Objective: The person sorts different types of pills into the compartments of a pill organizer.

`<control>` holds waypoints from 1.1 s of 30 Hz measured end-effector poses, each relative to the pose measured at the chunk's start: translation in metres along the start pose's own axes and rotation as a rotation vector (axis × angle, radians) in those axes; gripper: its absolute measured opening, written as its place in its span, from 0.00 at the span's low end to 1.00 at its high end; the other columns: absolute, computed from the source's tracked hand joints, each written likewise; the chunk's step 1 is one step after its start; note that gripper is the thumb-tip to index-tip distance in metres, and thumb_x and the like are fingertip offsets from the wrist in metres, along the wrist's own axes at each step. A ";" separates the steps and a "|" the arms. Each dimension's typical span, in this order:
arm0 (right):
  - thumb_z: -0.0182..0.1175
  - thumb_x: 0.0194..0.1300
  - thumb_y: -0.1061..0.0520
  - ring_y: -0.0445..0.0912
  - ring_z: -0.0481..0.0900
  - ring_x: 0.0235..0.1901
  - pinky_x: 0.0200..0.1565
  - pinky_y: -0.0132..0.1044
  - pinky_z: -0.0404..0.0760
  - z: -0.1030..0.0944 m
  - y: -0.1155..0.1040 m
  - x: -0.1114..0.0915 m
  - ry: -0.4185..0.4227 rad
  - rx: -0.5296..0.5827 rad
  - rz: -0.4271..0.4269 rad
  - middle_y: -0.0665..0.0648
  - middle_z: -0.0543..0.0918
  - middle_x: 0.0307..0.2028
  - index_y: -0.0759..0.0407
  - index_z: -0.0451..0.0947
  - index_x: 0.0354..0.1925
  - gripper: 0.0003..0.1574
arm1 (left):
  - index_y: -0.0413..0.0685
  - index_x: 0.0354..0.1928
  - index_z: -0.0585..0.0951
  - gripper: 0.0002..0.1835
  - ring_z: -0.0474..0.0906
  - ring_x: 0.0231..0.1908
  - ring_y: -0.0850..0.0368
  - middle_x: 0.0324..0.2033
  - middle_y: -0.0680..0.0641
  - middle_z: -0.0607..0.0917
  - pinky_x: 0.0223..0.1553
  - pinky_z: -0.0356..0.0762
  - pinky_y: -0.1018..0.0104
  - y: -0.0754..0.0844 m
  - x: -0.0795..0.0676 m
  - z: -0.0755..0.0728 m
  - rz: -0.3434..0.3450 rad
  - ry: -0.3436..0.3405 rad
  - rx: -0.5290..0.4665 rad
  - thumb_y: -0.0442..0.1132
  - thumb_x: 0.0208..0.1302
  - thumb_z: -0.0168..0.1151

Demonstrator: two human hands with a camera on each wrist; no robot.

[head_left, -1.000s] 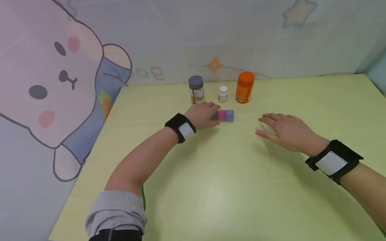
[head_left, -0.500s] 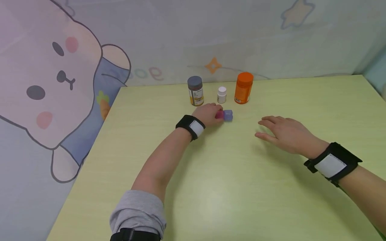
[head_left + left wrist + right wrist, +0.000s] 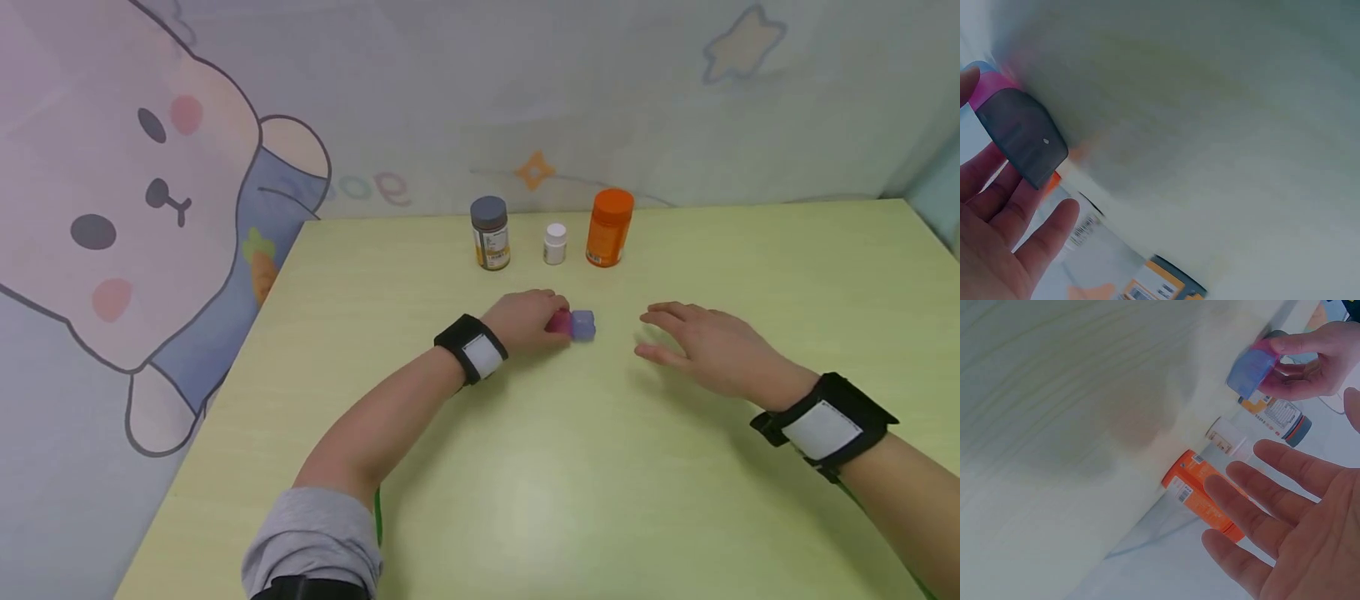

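My left hand (image 3: 522,323) pinches a small pill box (image 3: 583,326) between thumb and fingers at the middle of the table. The box has a dark grey, a pink and a blue-purple section. In the head view the hand hides its grey end, which shows in the left wrist view as a translucent, sloping grey section (image 3: 1022,134). My right hand (image 3: 716,350) hovers to the right of the box, fingers spread and holding nothing; its palm side shows in the right wrist view.
Behind the hands stand a grey-capped bottle (image 3: 491,237), a small white bottle (image 3: 555,245) and an orange bottle (image 3: 609,229), all upright. The pale yellow table (image 3: 525,500) meets a printed backdrop (image 3: 420,92) along its far edge.
My left hand has closed round the pill box and drawn it toward me, away from the bottles, and slightly right. The right hand has barely moved.
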State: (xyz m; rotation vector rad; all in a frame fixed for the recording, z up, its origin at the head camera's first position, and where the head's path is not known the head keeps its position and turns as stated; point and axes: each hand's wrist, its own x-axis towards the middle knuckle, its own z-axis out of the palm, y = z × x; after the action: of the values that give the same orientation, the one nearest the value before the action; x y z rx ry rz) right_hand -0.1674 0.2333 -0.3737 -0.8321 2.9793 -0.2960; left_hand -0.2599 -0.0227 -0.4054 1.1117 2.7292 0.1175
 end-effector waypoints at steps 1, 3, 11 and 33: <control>0.46 0.63 0.33 0.58 0.68 0.54 0.52 0.51 0.65 0.002 -0.001 0.000 0.000 0.003 -0.006 0.64 0.67 0.58 0.61 0.66 0.59 0.39 | 0.52 0.55 0.71 0.27 0.68 0.37 0.63 0.40 0.55 0.74 0.37 0.66 0.73 0.003 -0.003 0.001 0.010 -0.007 0.000 0.59 0.58 0.54; 0.47 0.63 0.33 0.58 0.69 0.53 0.51 0.51 0.67 0.005 -0.002 0.001 0.006 0.004 -0.022 0.64 0.68 0.57 0.61 0.66 0.58 0.39 | 0.51 0.54 0.71 0.28 0.68 0.37 0.63 0.40 0.55 0.74 0.37 0.66 0.74 0.010 -0.007 0.001 0.035 -0.020 0.000 0.60 0.58 0.54; 0.55 0.59 0.38 0.54 0.72 0.49 0.49 0.48 0.70 0.019 -0.014 0.015 0.050 -0.010 -0.158 0.61 0.73 0.52 0.61 0.69 0.56 0.36 | 0.50 0.51 0.73 0.27 0.68 0.34 0.64 0.35 0.57 0.73 0.33 0.65 0.76 0.027 -0.020 0.002 0.109 -0.008 -0.036 0.60 0.56 0.56; 0.60 0.57 0.49 0.42 0.65 0.25 0.32 0.37 0.71 0.030 -0.025 0.048 0.026 -0.177 -0.412 0.48 0.65 0.25 0.61 0.70 0.41 0.20 | 0.53 0.44 0.74 0.24 0.68 0.30 0.64 0.31 0.58 0.72 0.29 0.64 0.74 0.029 -0.021 0.000 0.099 0.061 -0.011 0.61 0.53 0.59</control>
State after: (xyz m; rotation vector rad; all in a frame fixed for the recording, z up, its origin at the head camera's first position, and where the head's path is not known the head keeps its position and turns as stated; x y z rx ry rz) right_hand -0.1937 0.1827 -0.3971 -1.4719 2.8626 -0.0512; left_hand -0.2254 -0.0168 -0.3985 1.2599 2.7224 0.1836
